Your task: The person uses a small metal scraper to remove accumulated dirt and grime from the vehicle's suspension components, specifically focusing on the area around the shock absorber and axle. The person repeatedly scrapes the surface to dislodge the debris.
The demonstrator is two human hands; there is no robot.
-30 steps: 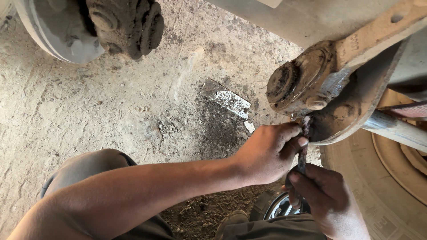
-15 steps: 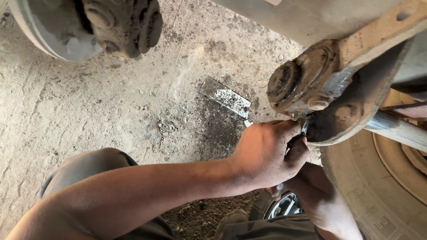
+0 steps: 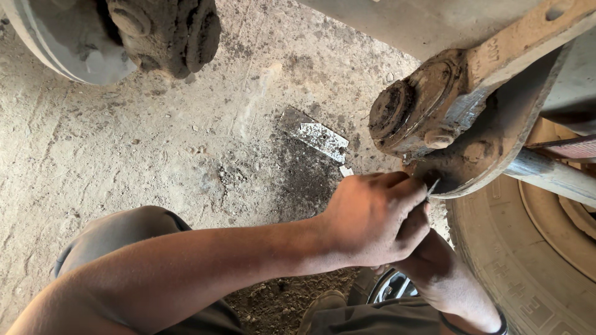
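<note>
**Hands at the rusted joint, under the vehicle**

Dusty concrete floor (image 3: 124, 155), oil-stained near a flat metal scrap (image 3: 320, 136). Left hand (image 3: 372, 217) reached across from lower left, forearm nearly level, fingers curled and pinched on a thin metal pin (image 3: 433, 186). Pin's tip met the underside of the rusted suspension joint (image 3: 434, 111), at right above a worn tyre (image 3: 528, 260). Joint was caked with dirt and grease, its round cap corroded. Right hand (image 3: 444, 279) sat beneath the left, mostly hidden; grip could not be told. Brake hub (image 3: 155, 31) hung upper left.
</note>
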